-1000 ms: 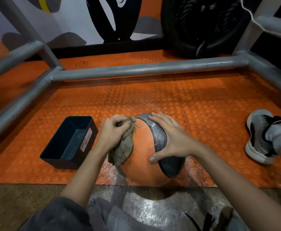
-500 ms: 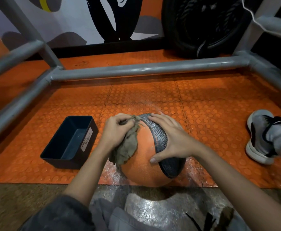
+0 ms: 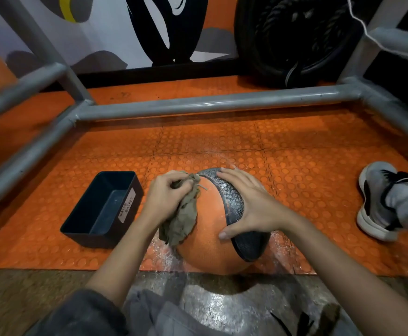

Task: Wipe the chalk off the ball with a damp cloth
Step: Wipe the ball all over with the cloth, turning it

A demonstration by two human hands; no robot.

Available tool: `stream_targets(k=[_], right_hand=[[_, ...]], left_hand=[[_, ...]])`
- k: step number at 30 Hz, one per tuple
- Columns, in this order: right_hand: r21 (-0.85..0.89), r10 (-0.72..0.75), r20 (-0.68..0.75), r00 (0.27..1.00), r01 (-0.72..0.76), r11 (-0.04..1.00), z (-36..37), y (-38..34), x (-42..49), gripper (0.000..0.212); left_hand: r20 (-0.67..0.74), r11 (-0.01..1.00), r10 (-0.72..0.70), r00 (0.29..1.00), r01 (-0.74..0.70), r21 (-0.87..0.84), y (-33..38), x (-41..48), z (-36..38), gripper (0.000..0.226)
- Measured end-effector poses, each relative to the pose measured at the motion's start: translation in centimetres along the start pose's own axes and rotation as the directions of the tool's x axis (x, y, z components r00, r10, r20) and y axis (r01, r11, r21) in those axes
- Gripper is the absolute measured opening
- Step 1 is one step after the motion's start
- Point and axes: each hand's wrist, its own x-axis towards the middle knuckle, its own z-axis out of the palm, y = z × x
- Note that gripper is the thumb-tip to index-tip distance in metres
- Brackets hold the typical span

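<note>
Orange ball (image 3: pixel 207 241) under flat right hand (image 3: pixel 251 204); left hand (image 3: pixel 164 197) clutches cloth (image 3: pixel 183 219) (olive)

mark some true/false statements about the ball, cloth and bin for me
1. The left hand grips the cloth against the ball. True.
2. The right hand holds a second cloth. False: it holds nothing and lies flat on the ball's dark band.
3. The bin stands left of the ball. True.
4. The ball sits inside the bin. False: it rests on the orange mat, beside the bin.
</note>
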Motion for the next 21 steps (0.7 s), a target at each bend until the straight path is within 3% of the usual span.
stream_targets(k=[2,5,8,11,13,15,18,21], right_hand=[[0.002,-0.012,-0.014,1.000,0.012,1.000,0.0,0.4,0.0,0.128],[0.014,-0.024,-0.023,0.999,0.025,1.000,0.0,0.7,0.1,0.125],[0.011,-0.025,-0.029,0.999,0.026,1.000,0.2,0.8,0.4,0.124],[0.022,0.001,-0.028,1.000,0.000,1.000,0.2,0.8,0.6,0.126],[0.042,0.010,-0.024,1.000,-0.009,0.999,-0.1,0.8,0.6,0.125],[0.058,0.008,-0.026,1.000,-0.006,0.998,-0.2,1.0,0.5,0.124],[0.056,-0.011,-0.019,1.000,0.012,0.998,-0.2,1.2,0.4,0.123],[0.042,-0.015,-0.007,1.000,0.015,0.999,-0.2,0.7,0.4,0.122]], left_hand=[[0.040,0.981,0.175,0.984,-0.178,0.080,0.9,-0.7,0.2,0.018],[0.194,0.901,0.402,0.895,-0.424,0.088,2.2,-2.5,1.1,0.029],[0.147,0.925,0.357,0.922,-0.371,0.079,1.3,-1.4,1.1,0.030],[0.019,0.997,0.078,0.997,-0.078,-0.027,0.1,0.6,0.9,0.010],[-0.008,0.998,0.010,1.000,-0.010,-0.056,0.0,0.9,1.3,0.014],[-0.011,0.994,0.106,0.994,-0.106,-0.022,0.8,0.3,1.8,0.014],[0.113,0.947,0.312,0.943,-0.319,0.046,2.0,-1.8,2.1,0.030],[0.164,0.929,0.354,0.921,-0.366,0.049,1.6,-1.7,1.7,0.034]])
